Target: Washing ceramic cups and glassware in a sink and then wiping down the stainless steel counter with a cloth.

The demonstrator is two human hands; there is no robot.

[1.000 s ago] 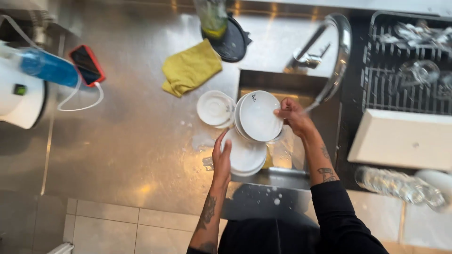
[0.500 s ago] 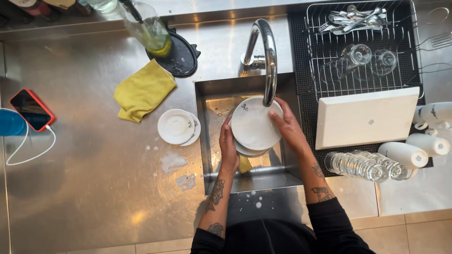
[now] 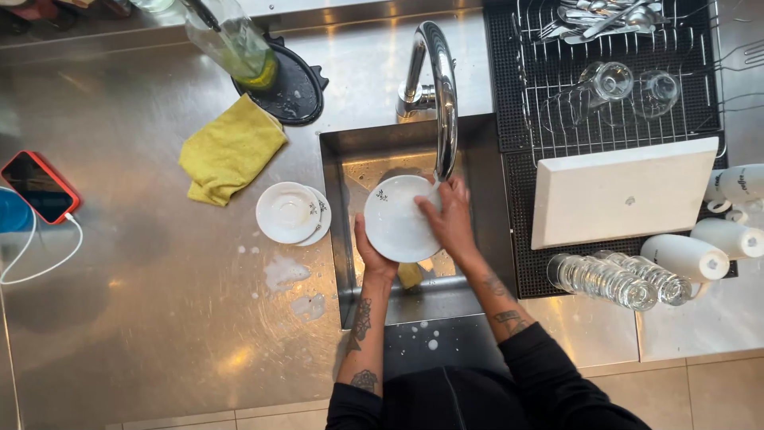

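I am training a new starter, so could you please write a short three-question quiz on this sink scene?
1. True or false: the left hand holds the white plate from below.
2. What lies just left of the sink? A saucers, B glasses, C phone.
3. What colour is the cloth?

Key: 1 true. 2 A, the stacked saucers. 3 yellow. The right hand rests on the plate under the tap.

You hold a white plate (image 3: 395,219) over the sink (image 3: 338,207), beneath the faucet (image 3: 442,87): left hand (image 3: 371,255) underneath, right hand (image 3: 448,216) on its face.
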